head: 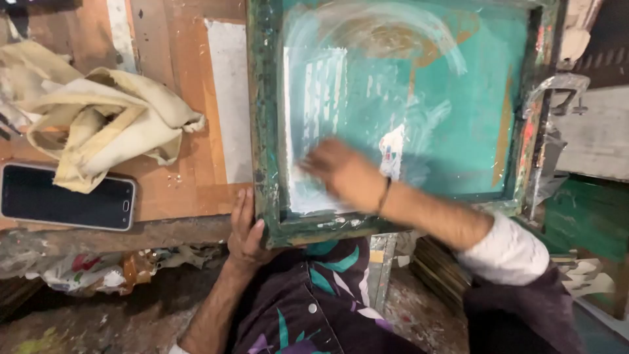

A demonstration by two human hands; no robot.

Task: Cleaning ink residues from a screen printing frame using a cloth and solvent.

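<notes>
Frame position: printing screen [400, 111], teal mesh in a paint-worn green wooden frame, fills centre and upper right; its lower edge overhangs the table [177, 190] edge.
Left hand [246, 229]: my fingers clamp the frame's lower-left corner.
Right hand [341, 174]: blurred, pressed on the mesh at lower left; grip state cannot tell.
Open room: mesh bare toward upper right.
Left of frame: cream cloth [105, 124], black phone [65, 196], both well apart.

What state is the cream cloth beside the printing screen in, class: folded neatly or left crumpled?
Crumpled. The cream cloth lies in a loose, bunched heap with uneven folds on the wooden table, above the dark phone.
</notes>
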